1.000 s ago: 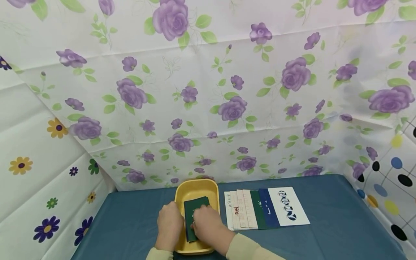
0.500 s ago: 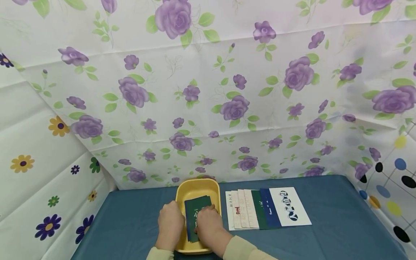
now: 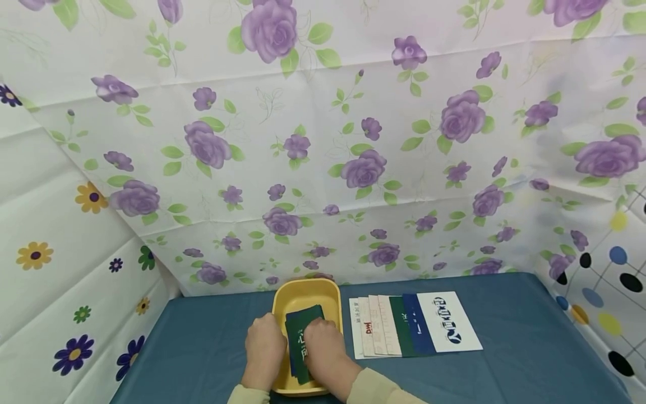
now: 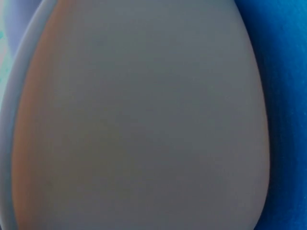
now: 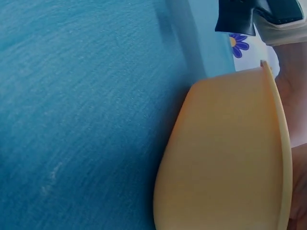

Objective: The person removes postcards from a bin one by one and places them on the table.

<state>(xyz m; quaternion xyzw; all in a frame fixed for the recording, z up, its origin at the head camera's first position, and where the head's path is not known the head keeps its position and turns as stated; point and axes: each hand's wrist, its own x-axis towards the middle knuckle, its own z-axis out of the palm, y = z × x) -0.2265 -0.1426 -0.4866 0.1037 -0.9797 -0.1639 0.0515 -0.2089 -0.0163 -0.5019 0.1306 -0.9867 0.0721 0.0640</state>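
In the head view a yellow tray (image 3: 330,303) stands on the table, holding a small stack of dark green cards with white lettering and a blue one (image 3: 293,367) showing beneath. My left hand (image 3: 264,345) grips the tray's left rim, its fingers curled and partly hidden. Over the stack, my right hand (image 3: 325,348) pinches the top green card (image 3: 303,331), which lies at an angle to those below. Its fingertips are hidden behind the knuckles. The wrist views mostly show the outer wall of the tray (image 5: 220,158), close up.
Right of the tray, a fanned row of overlapping cards lies on the blue tablecloth (image 3: 202,336): pale cards (image 3: 388,331), a green one (image 3: 401,314), a blue one (image 3: 419,325) and a white one (image 3: 449,320) with dark print. Flowered sheets (image 3: 313,168) wall the table in.
The top green card has slid toward me and turned slightly out of line with the stack under my right hand. My left hand keeps its place on the rim.
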